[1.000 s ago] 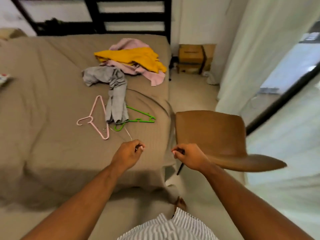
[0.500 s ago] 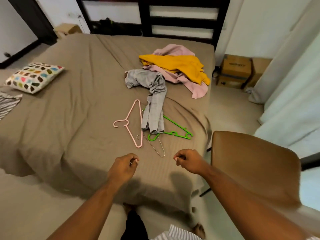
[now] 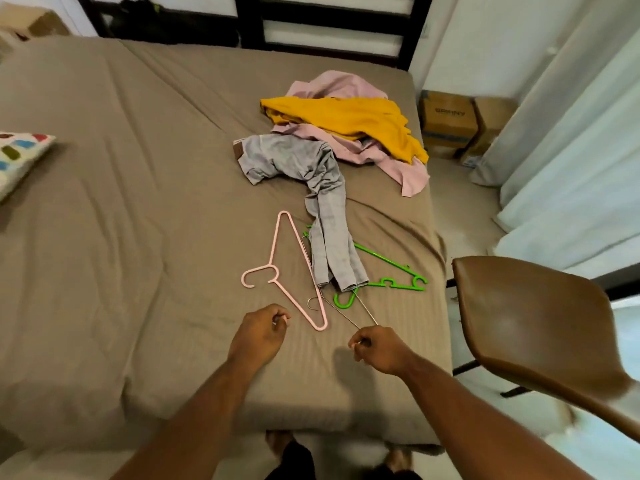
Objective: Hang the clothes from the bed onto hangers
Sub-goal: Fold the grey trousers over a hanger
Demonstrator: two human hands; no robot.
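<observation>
- Pinching near end of wire hanger on bed with right hand.
- Curling left hand on nothing, just beside pink hanger.

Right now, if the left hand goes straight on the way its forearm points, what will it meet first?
Probably the pink hanger, whose lower arm lies just beyond the left hand; then the grey trousers. Depth is unclear.

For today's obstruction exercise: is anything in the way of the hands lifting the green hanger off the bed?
Yes. The grey trousers lie across the middle of the green hanger, and the wire hanger, pinched by the right hand, lies beside its hook.
</observation>
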